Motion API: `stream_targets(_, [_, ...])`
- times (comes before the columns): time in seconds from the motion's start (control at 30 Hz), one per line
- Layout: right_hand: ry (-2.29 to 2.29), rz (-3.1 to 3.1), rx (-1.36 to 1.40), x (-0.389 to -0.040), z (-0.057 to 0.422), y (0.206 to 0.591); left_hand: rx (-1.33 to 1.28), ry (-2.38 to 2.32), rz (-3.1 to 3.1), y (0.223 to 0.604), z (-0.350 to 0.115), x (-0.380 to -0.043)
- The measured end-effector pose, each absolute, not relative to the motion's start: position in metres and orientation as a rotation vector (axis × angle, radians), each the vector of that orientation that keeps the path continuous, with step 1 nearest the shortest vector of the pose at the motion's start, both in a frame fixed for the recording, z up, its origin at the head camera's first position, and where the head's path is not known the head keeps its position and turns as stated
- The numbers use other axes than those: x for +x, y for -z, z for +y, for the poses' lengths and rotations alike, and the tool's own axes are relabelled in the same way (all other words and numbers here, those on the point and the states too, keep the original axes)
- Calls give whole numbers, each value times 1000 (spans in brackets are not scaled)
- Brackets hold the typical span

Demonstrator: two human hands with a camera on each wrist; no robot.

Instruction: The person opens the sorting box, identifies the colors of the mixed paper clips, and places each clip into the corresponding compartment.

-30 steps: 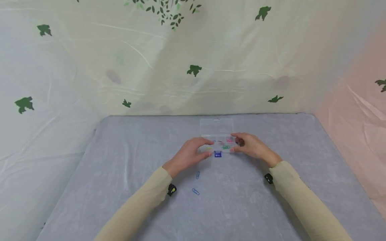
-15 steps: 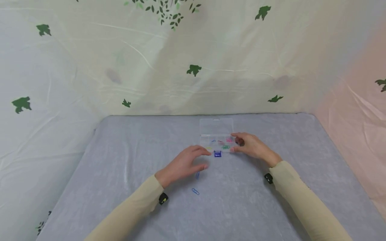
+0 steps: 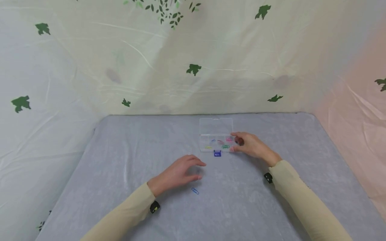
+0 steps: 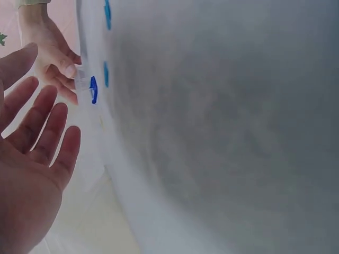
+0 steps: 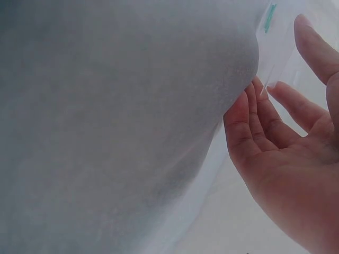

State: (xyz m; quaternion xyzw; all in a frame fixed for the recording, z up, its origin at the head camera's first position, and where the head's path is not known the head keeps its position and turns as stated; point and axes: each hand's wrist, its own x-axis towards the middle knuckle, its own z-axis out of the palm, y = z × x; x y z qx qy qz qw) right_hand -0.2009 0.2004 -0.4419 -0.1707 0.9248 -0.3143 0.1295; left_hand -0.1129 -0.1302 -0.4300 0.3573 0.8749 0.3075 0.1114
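A clear plastic organizer box (image 3: pixel 202 143) lies on the table with its lid (image 3: pixel 216 126) raised at the back and a blue latch (image 3: pixel 217 153) at its front. Inside, separate compartments hold yellow (image 3: pixel 208 147), blue, red, pink (image 3: pixel 229 140) and green paper clips (image 3: pixel 225 146). My right hand (image 3: pixel 254 146) grips the box's right side between thumb and fingers. My left hand (image 3: pixel 178 173) is above the cloth, fingers spread and holding nothing. Near it lies a blue paper clip (image 3: pixel 195 190). A second blue clip, hidden by that hand in the head view, shows in the left wrist view.
Grey cloth (image 3: pixel 144 140) covers the table. A pale curtain (image 3: pixel 169 87) with green leaf prints hangs directly behind the table's far edge, and more curtain flanks both sides.
My left hand has drawn back from the box, toward me and to the left, and now covers the farther loose blue clip. The right hand has stayed on the box.
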Motion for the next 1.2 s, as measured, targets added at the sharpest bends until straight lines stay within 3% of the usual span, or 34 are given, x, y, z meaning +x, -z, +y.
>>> stream_targets(0.43, [902,2683,-487,-201,200,440,1224,-798,2482,443,-146,-101])
stream_targets(1.2, [910,2666,-456,-200,200,440,1172,-638,2469,448,-147,-97])
